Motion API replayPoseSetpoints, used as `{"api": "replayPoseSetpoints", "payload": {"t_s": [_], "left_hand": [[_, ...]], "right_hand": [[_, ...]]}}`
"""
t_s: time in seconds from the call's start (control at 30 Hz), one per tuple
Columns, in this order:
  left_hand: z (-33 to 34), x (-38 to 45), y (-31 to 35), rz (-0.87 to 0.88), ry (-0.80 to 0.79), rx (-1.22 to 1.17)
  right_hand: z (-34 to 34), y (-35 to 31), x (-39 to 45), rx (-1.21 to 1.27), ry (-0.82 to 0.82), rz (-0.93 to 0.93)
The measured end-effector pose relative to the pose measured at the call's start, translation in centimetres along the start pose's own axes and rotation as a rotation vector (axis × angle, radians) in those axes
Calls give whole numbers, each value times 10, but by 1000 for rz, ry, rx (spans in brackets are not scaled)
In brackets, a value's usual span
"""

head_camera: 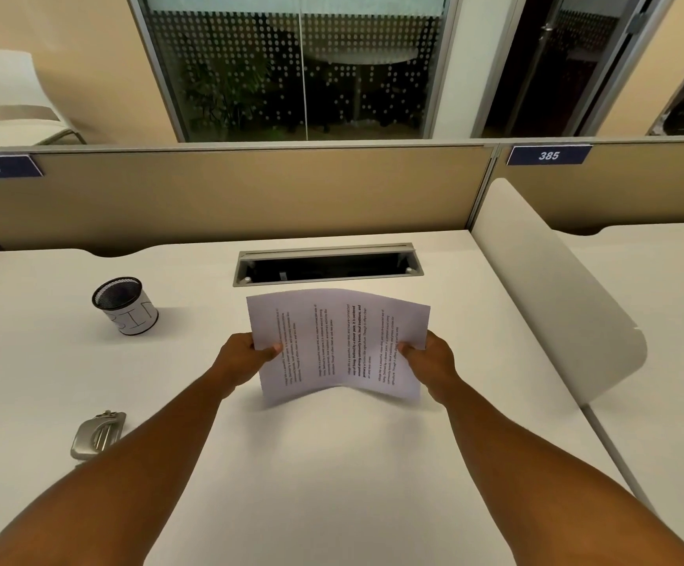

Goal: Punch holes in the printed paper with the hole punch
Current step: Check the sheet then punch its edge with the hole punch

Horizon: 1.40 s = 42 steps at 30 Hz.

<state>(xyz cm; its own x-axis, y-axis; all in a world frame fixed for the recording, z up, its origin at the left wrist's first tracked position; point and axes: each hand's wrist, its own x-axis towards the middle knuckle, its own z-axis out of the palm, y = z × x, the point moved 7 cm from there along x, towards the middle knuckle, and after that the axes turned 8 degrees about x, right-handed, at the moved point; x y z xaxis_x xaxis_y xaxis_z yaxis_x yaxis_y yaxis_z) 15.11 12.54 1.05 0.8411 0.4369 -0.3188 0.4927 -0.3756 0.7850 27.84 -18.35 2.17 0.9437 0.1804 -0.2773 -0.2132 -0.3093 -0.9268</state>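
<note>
Leftmost on my white tabletop (332,463) I see a mesh cup (124,305) and metal hole punch (97,435), then my left hand (246,355) and right hand (428,359) pinching opposite edges of the printed paper (338,343) lifted below a cable slot (328,264), tan partitions (226,198) and dotted glass (299,67) behind.

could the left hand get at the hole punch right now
Probably not at once: the left hand is pinching the paper. The hole punch lies beside that forearm with nothing blocking it.
</note>
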Motion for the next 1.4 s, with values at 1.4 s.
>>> {"api": "replayPoseSetpoints", "payload": {"t_s": [1.4], "left_hand": [[25, 3, 67, 62, 89, -813]], "right_hand": [[41, 12, 15, 881, -255, 274]]}}
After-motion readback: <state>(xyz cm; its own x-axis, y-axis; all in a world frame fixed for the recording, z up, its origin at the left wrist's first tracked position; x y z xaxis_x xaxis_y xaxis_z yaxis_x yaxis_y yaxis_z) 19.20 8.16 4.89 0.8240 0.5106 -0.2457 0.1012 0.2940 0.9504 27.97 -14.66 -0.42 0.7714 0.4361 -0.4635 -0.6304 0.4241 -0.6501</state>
